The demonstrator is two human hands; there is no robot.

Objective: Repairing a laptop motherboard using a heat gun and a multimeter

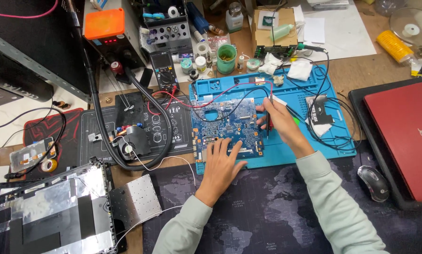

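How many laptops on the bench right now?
2. A closed red laptop sits at the right edge, beside the grey mouse. A dismantled laptop shell with foil-lined inside lies bottom left. More could be hidden under the clutter.

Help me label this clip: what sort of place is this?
Probably an electronics repair bench: a bare blue circuit board on a blue work mat, a multimeter, and an opened laptop shell.
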